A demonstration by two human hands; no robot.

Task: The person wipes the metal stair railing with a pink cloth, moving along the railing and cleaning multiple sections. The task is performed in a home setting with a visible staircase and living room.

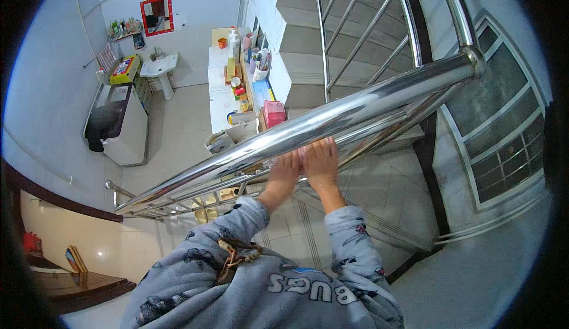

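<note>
My left hand (pixel 283 171) and my right hand (pixel 321 162) are side by side in front of me, close against the lower edge of a thick, shiny metal handrail (pixel 284 133). The fingers point away from me, and the left hand's fingertips are partly hidden at the rail. A small pinkish patch shows between the hands; I cannot tell what it is. The left hand is slightly blurred. Beyond the hands run thinner metal rails (pixel 378 126) of the same railing. Whether either hand grips anything does not show.
Stairs (pixel 306 64) rise beyond the railing. A white counter (pixel 218 80) holds bottles, a pink box (pixel 274 113) and an open carton (pixel 238 134). Further left are a pedestal washbasin (pixel 160 66) and a white appliance (pixel 129 138). A framed window (pixel 498 102) is at the right.
</note>
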